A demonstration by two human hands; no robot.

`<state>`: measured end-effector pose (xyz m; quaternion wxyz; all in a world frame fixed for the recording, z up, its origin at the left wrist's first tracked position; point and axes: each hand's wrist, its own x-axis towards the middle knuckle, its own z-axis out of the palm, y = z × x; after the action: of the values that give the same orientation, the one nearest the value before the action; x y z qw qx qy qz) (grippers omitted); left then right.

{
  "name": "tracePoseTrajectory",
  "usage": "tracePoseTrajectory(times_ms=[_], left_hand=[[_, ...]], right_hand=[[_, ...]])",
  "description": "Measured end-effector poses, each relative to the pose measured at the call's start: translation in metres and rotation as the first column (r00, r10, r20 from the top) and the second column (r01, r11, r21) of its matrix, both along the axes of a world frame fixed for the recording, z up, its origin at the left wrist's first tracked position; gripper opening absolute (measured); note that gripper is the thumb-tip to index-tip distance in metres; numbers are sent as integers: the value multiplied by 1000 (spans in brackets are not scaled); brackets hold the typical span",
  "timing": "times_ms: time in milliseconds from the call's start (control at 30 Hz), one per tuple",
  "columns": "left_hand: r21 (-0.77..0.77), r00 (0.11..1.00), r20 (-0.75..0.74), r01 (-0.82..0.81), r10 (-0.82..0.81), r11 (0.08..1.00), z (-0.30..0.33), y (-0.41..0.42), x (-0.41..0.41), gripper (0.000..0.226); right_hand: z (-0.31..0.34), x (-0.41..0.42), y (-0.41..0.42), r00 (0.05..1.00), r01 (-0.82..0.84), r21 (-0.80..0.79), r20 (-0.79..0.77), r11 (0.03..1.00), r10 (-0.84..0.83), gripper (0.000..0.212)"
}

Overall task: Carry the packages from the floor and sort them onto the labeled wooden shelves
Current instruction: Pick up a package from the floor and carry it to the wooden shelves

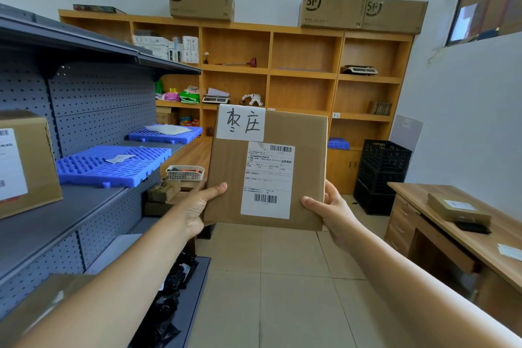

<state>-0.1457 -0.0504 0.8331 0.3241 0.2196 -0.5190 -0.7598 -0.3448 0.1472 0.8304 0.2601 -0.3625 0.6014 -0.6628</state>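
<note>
I hold a flat brown cardboard package (pixel 305 178) upright at chest height in the middle of the view. It carries a white handwritten label at its top left and a printed shipping label with barcodes. My left hand (pixel 200 206) grips its lower left edge, thumb on the front. Its lower right corner sits in my right hand (pixel 330 209). The wooden shelf unit (pixel 302 73) stands against the far wall behind the package, with small white labels on its ledges; many of its compartments hold nothing.
A grey metal rack (pixel 84 206) runs along the left with blue plastic pallets (pixel 113 164) and a cardboard box (pixel 25 164). A wooden desk (pixel 452 223) with a flat parcel is at right. Black crates (pixel 381 175) stand by the far wall. Tiled floor (pixel 282 277) lies ahead.
</note>
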Motion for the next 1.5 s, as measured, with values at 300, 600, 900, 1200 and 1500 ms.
tracePoseTrajectory(times_ms=[300, 600, 900, 1200, 1500], left_hand=[[-91, 1000, 22, 21, -19, 996, -17, -6, -14, 51], [-98, 994, 51, 98, -93, 990, -36, 22, -75, 34], [-31, 995, 60, 82, -80, 996, -51, 89, -198, 25], [56, 994, 87, 60, -64, 997, -73, 155, -333, 43], [67, 990, 143, 0, -10, 998, -83, 143, -412, 57]], right_hand=[[-20, -5, -2, 996, 52, -10, 69, 999, -51, 66], [-40, -50, 32, 983, 133, -5, 124, 991, -132, 61], [-57, -172, 100, 981, 145, -23, 135, 989, -140, 60], [-70, -313, 159, 984, 144, 56, 102, 988, -149, 68], [-82, -392, 144, 981, 115, 90, 144, 989, -127, 58]])
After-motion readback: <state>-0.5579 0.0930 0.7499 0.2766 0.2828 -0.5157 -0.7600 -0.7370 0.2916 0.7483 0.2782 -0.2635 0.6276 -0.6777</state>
